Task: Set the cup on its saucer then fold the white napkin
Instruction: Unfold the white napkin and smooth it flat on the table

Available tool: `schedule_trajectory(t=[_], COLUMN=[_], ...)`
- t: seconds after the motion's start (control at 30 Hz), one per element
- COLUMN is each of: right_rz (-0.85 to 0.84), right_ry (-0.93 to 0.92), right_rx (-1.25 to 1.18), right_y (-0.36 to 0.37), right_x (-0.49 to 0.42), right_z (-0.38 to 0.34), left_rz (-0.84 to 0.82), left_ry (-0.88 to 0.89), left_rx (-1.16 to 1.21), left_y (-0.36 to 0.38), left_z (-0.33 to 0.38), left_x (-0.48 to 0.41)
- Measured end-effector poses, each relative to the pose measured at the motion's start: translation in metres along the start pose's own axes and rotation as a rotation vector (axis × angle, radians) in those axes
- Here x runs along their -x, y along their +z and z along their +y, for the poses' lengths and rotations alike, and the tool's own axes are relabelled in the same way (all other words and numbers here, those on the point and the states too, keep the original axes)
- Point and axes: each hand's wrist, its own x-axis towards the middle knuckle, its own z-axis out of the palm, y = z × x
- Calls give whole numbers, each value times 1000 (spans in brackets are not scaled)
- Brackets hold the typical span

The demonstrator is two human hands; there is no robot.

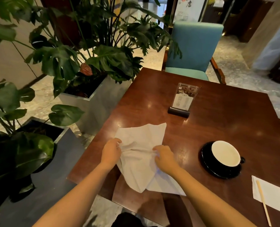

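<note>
The task is looking about half done: the cup [225, 153] is sitting upright on its saucer [217, 172], so the first step appears finished, while the napkin [140, 154] is lying crumpled and unfolded, so the folding seems to be only beginning. Nearest the person, one corner of the napkin is hanging over the near edge of the counter [217, 112], and another flap is spreading flat toward the right. Both hands are working on the cloth's bunched middle. The left hand [110, 153] is closing its fingers on a gathered ridge of fabric at the napkin's left side, palm down, and the right hand [164, 158] is pinching a matching bunch just to the right; wrinkles are running taut between the two grips, which suggests the person is pulling the cloth out to straighten it. Neither hand is open, and each is holding nothing but napkin. Beyond the hands, the far half of the napkin is lying flatter on the wood, its far corner pointing toward the menu stand [182, 100]. The cup and saucer are standing well apart to the right of the napkin, untouched by either hand. What is left, judging from this, is to smooth the cloth flat and then bring its edges together into a neat fold.
</note>
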Motion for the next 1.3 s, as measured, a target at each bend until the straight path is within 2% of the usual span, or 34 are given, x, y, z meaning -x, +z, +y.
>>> schedule_trajectory(t=[0.13, 0.2, 0.3, 0.37, 0.43, 0.5, 0.57, 0.7, 0.83, 0.97, 1.1, 1.3], right_rz=[23, 69, 121, 154, 184, 172, 167, 320, 473, 650, 683, 749], right_ry=[-230, -329, -409, -452, -480, -460, -438, -431, -409, -385, -328, -114], right_rx=[-121, -24, 146, 142, 42, -140, -299, -446, -450, -506, -471, -542], right_y=[-17, -31, -52, -68, -87, -113, -141, -185, -219, -251, -260, -251], right_x=[-15, -28, -47, -56, -59, -56, -52, -53, -58, -59, -57, -55], right_z=[-44, -61, -71, -77, -82, -91, -100, -108, -111, -106, -86, -45], left_rz=[31, 38, 52, 93, 203, 292, 291, 113, -57, -151, -138, -3], left_ry=[117, 175, 262, 329, 373, 344, 270, 151, 182, 151, 88, -18], left_rx=[51, 78, 135, 162, 174, 192, 155, 105, 26, -95, -93, -211], left_y=[-6, -11, -24, -31, -35, -37, -39, -36, -32, -27, -39, -72], left_z=[32, 48, 72, 87, 99, 111, 122, 132, 148, 144, 122, 93], left_x=[1, 0, 1, 0, -3, -5, -7, -15, -26, -39, -44, -60])
